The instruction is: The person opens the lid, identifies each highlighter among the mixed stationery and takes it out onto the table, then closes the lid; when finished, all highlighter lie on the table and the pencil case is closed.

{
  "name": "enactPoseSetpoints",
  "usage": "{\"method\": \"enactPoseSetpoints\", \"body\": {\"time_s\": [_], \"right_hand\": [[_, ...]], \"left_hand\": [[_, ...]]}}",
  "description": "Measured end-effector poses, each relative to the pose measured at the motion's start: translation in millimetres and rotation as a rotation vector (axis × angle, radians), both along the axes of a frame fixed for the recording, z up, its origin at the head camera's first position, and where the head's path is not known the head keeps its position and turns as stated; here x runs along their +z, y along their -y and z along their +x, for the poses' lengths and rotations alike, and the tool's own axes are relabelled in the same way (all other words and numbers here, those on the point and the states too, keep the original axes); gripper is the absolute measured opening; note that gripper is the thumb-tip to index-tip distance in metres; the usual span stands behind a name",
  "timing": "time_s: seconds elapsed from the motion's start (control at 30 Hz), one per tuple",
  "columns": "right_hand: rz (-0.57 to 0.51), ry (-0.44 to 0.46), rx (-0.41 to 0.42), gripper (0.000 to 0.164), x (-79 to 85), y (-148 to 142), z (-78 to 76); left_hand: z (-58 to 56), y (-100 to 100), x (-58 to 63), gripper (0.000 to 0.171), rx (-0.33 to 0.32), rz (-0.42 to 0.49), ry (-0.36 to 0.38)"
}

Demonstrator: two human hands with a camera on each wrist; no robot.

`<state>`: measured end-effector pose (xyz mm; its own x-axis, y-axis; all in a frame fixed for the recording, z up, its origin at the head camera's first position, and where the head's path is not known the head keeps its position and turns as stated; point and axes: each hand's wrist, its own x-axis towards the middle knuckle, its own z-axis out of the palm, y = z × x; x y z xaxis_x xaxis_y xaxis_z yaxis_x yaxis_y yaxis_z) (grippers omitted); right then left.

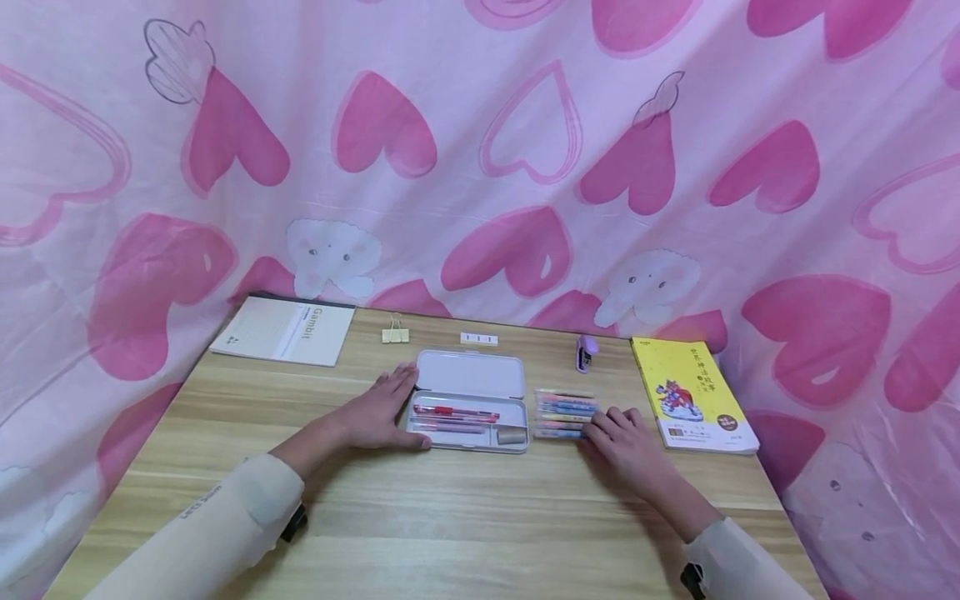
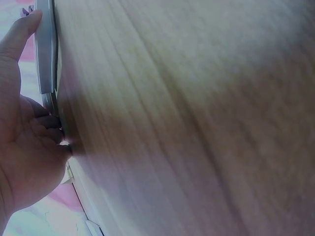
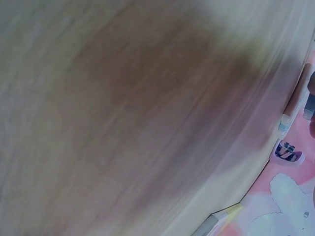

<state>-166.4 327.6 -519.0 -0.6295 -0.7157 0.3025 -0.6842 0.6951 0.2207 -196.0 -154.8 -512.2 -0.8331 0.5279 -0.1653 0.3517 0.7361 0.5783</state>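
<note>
An open pencil case (image 1: pixel 469 377) lies mid-table, its lid folded back. Inside its tray are a red-gripped pen (image 1: pixel 457 412), another slim pen and a greyish-brown block (image 1: pixel 512 435). My left hand (image 1: pixel 378 412) rests at the case's left side, fingers extended beside the lid and thumb on the front edge. In the left wrist view the thumb (image 2: pixel 30 22) touches the case's wall (image 2: pixel 45 54). Right of the case lies a row of several coloured pens (image 1: pixel 562 406). My right hand (image 1: pixel 626 446) is at their near right end, its fingertips pinching a pen (image 3: pixel 309 107).
A pale notebook (image 1: pixel 288 329) lies at the back left. Along the back are a binder clip (image 1: pixel 395 335), a small white strip (image 1: pixel 478 339) and a purple stapler (image 1: pixel 586 354). A yellow book (image 1: pixel 690 392) lies on the right. A pink heart-print curtain (image 1: pixel 480 167) hangs behind the table.
</note>
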Motion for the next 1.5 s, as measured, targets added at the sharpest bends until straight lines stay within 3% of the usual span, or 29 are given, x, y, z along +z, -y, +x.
{"method": "enactPoseSetpoints", "body": {"time_s": [0.97, 1.5], "right_hand": [[0.018, 0.067, -0.072, 0.022, -3.9, -1.0, 0.1], [-0.059, 0.055, -0.068, 0.028, 0.1, -0.3, -2.1]], "left_hand": [[1.0, -0.4, 1.8, 0.133, 0.001, -0.012, 0.009], [0.4, -1.4, 0.9, 0.134, 0.001, -0.030, 0.012]]}}
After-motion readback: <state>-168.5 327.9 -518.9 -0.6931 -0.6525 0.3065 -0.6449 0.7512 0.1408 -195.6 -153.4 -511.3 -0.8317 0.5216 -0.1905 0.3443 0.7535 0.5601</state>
